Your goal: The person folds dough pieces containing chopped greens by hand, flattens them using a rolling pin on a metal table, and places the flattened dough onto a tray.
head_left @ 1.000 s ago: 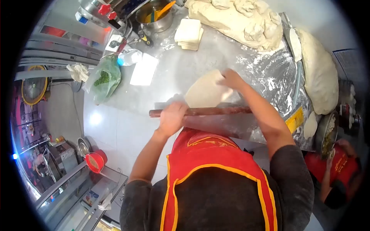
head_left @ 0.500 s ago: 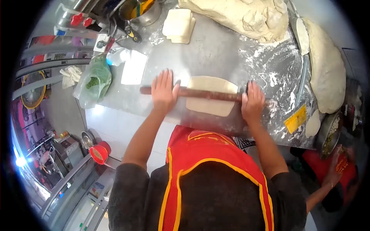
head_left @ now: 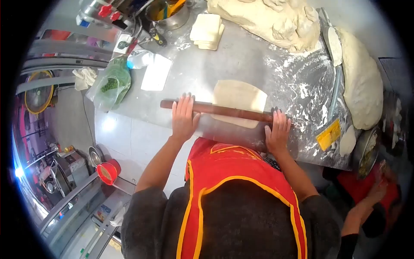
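Note:
A brown wooden rolling pin (head_left: pixel 235 112) lies across a flat sheet of dough (head_left: pixel 243 93) on the metal table. My left hand (head_left: pixel 184 118) holds the pin near its left end, with its fingers laid over the wood. Near the right end, my right hand (head_left: pixel 278 131) is on the pin too, fingers over the top and thumb to the side. The pin crosses the nearer half of the sheet, and a strip of dough shows on my side of it.
Stacked dough squares (head_left: pixel 207 31) lie at the back. A big dough mass (head_left: pixel 276 23) and another dough slab (head_left: pixel 361 82) stand beyond and right. A yellow scraper (head_left: pixel 328 135) is near the right edge. At left are a bag of greens (head_left: pixel 111 84) and a white card (head_left: pixel 157 73). Another person's hand (head_left: pixel 377 190) shows lower right.
Both hands have drawn the rolling pin toward me, so more of the dough's far side shows. The pin now slants slightly. The view has shifted a little.

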`<move>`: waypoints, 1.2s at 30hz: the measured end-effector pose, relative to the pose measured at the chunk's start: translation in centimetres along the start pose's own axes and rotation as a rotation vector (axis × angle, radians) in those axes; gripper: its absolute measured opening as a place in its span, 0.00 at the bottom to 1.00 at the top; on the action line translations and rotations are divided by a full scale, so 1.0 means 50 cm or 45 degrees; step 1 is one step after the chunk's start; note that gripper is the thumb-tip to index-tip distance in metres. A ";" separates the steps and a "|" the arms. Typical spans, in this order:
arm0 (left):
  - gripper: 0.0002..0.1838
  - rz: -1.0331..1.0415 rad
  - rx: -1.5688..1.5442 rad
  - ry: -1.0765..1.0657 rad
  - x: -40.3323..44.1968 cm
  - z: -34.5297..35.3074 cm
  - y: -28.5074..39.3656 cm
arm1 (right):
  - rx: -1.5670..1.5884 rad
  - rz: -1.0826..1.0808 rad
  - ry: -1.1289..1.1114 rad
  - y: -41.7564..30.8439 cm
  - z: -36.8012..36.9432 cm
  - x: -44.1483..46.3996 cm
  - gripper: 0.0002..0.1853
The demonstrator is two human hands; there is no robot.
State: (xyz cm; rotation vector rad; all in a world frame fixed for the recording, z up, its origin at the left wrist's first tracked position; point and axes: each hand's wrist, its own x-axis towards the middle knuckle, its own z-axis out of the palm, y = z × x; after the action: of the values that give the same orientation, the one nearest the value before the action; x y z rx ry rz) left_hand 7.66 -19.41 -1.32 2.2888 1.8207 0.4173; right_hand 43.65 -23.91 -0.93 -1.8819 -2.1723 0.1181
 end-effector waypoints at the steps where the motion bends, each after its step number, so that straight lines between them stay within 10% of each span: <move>1: 0.35 0.109 0.030 0.120 0.002 -0.002 -0.007 | 0.129 0.006 -0.037 -0.010 -0.008 0.029 0.29; 5: 0.23 0.340 -0.138 0.005 0.072 -0.023 -0.041 | 0.598 -0.004 -0.206 -0.027 0.068 0.248 0.26; 10: 0.15 0.287 -0.175 -0.008 0.046 -0.076 -0.006 | 0.575 0.179 -1.211 -0.133 0.075 0.416 0.19; 13: 0.16 0.152 -0.137 -0.031 -0.018 -0.085 0.025 | 0.287 -0.665 -1.137 -0.215 0.129 0.414 0.15; 19: 0.17 0.039 -0.165 -0.031 -0.076 -0.108 0.028 | 0.424 -0.335 -0.648 -0.297 0.181 0.411 0.18; 23: 0.18 0.054 -0.151 0.017 -0.057 -0.109 -0.018 | 0.535 0.067 -0.812 -0.120 0.135 0.358 0.20; 25: 0.19 0.061 -0.151 0.044 -0.041 -0.101 -0.038 | 0.369 0.038 -0.925 -0.066 0.059 0.293 0.19; 30: 0.20 0.163 -0.120 0.041 0.032 -0.081 -0.062 | 0.227 -0.416 -0.160 0.015 -0.050 0.167 0.22; 36: 0.28 0.103 0.010 0.185 0.131 -0.003 -0.057 | -0.035 -0.031 0.049 0.021 0.024 0.134 0.27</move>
State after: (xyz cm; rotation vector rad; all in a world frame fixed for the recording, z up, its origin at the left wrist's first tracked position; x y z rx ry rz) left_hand 6.34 -12.40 -1.43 2.4012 1.8009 0.6048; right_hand 43.53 -17.06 -1.37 -1.8565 -2.1814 0.0471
